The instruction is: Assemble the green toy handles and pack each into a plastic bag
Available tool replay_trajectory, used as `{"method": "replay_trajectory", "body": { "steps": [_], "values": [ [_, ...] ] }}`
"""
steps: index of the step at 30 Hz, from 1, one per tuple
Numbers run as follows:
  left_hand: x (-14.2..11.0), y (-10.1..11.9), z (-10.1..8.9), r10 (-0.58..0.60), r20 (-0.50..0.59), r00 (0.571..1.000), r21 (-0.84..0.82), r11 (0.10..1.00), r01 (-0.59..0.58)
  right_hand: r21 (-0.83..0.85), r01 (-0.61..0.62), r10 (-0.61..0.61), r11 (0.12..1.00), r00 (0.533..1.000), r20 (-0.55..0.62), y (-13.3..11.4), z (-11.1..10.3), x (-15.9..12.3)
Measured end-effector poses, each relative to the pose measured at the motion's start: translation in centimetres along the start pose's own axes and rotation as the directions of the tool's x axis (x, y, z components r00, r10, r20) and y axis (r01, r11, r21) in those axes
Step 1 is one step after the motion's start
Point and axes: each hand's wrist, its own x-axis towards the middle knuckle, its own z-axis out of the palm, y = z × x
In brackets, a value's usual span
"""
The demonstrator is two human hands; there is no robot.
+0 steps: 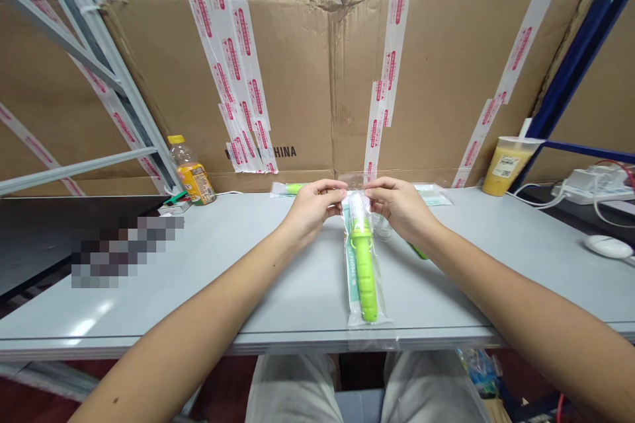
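Observation:
My left hand and my right hand pinch the two upper corners of a clear plastic bag between thumb and fingers. Inside the bag lies a bright green ribbed stick with a clear top pointing away from me, beside a teal and white printed strip. The bag's lower end hangs over the table's front edge. Partly behind my right hand is a clear round piece, and a green item shows under my right wrist.
Bagged packages lie at the back of the grey table. A juice bottle stands back left. On the right are a yellow drink cup, a power strip and a white mouse. Cardboard walls the back.

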Motion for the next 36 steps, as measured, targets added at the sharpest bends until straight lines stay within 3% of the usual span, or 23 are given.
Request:
{"method": "replay_trajectory", "body": {
  "steps": [12, 24, 36],
  "values": [
    [0.34, -0.18, -0.24, 0.117, 0.042, 0.992, -0.048, 0.992, -0.115, 0.011, 0.104, -0.105, 0.994, 0.993, 0.047, -0.17, 0.04, 0.03],
    [0.13, 0.14, 0.01, 0.163, 0.03, 0.986, 0.05, 0.985, -0.164, 0.033, 0.058, -0.058, 0.998, 0.998, 0.012, 0.22, 0.17, 0.18],
    [-0.02, 0.41, 0.06, 0.22, 0.116, 0.968, 0.047, 0.973, -0.227, -0.036, 0.176, -0.17, 0.984, 0.977, 0.125, -0.03, -0.35, 0.27]
  ]
}}
